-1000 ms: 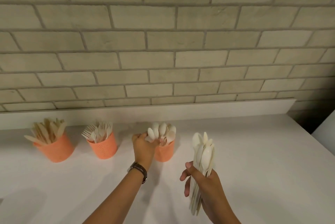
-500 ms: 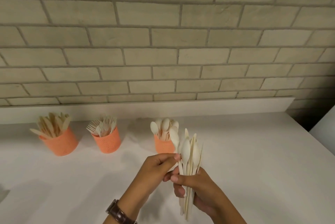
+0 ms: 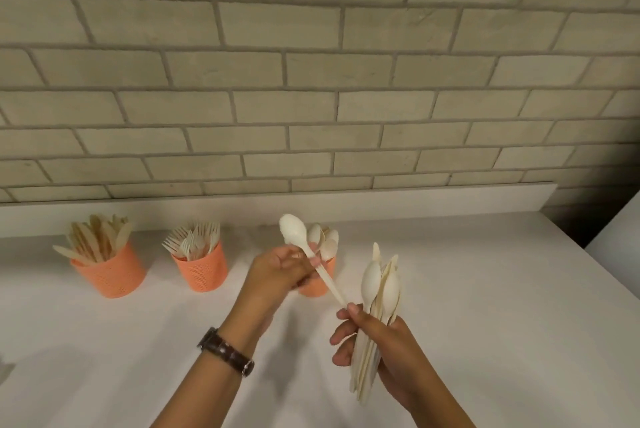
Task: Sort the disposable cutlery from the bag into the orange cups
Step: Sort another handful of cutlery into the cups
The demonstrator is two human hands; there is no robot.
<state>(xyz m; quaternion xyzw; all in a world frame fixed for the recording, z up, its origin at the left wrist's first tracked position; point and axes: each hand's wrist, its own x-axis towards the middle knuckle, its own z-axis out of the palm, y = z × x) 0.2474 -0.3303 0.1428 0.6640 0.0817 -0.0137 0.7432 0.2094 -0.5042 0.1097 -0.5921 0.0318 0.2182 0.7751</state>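
A pale disposable spoon [image 3: 294, 232] is pinched in the fingers of the left hand [image 3: 277, 271]. Its bowl is up and tilted left, and its handle end reaches down to the fingertips of the right hand [image 3: 391, 355]. The right hand is wrapped round an upright bundle of cutlery [image 3: 379, 292], spoon bowls on top. Just behind the left hand, partly hidden, stands the orange cup of spoons [image 3: 313, 289]. The cup of forks [image 3: 202, 271] and cup of knives [image 3: 110, 275] stand further left on the white surface [image 3: 485, 306], below the brick wall [image 3: 311, 81]. A dark wristwatch [image 3: 227, 351] circles the left wrist.
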